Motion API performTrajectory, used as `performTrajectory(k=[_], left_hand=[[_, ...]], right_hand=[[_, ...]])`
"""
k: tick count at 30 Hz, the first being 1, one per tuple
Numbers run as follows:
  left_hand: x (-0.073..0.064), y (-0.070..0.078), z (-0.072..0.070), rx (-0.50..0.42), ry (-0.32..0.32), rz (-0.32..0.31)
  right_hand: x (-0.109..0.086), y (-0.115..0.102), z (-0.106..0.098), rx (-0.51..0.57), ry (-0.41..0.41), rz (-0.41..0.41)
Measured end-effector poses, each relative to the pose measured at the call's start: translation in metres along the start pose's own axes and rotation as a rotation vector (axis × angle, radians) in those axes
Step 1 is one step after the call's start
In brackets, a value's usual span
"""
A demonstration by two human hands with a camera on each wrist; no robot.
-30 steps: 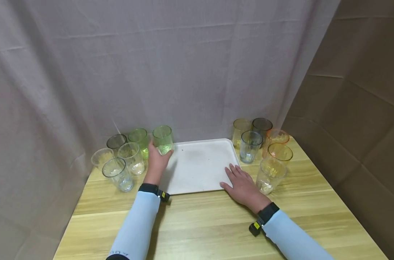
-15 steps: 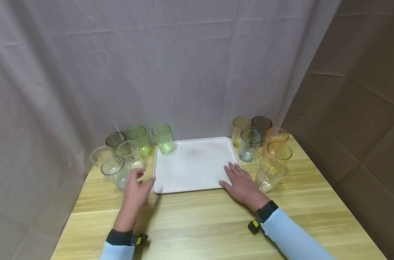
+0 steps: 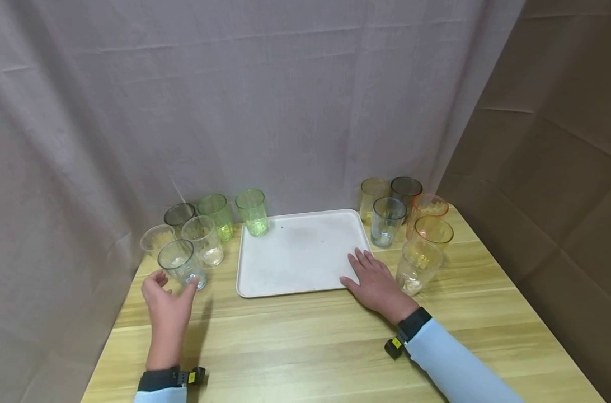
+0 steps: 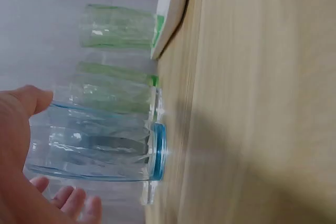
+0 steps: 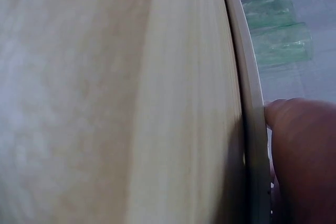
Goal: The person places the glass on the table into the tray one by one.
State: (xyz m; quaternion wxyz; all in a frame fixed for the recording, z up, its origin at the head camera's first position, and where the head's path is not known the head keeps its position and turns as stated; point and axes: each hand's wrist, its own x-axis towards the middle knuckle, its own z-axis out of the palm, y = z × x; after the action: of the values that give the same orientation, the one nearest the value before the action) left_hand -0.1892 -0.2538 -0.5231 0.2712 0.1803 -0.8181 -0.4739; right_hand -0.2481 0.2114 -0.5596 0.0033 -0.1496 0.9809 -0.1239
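My left hand is spread at the near side of a light-blue glass tumbler, thumb on one side and fingers on the other. In the left wrist view, the upright blue tumbler stands on the table between the thumb and the curved fingers; the fingers look apart from the glass. My right hand rests with extended fingers on the near right corner of a white tray. A green glass stands on the tray's far left corner. In the right wrist view the thumb touches the tray's rim.
Behind the blue tumbler are clear glasses, a dark grey glass and another green glass. Several coloured glasses stand right of the tray, with a clear tumbler beside my right hand. A grey curtain hangs behind the table.
My left hand has let go of the green glass at the tray's far left corner and moved back and left to the light-blue tumbler. The right hand has stayed on the tray.
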Motion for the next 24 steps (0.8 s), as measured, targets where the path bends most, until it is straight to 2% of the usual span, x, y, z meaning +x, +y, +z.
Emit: performTrajectory(k=[7,11,18,24], left_hand=[[0.021,-0.005,0.011,-0.086,-0.04,-0.004],[0.028,-0.007,0.013,-0.076,-0.068,-0.014],[0.032,-0.01,0.013,-0.065,-0.066,-0.006],[0.031,-0.006,0.011,-0.086,-0.063,-0.022]], right_hand=[[-0.001,-0.001,-0.001,0.002,0.007,-0.003],[-0.001,-0.001,-0.001,0.001,0.004,-0.004],[-0.002,-0.001,-0.002,0.006,0.004,-0.001],[-0.002,-0.001,-0.002,0.008,0.006,-0.006]])
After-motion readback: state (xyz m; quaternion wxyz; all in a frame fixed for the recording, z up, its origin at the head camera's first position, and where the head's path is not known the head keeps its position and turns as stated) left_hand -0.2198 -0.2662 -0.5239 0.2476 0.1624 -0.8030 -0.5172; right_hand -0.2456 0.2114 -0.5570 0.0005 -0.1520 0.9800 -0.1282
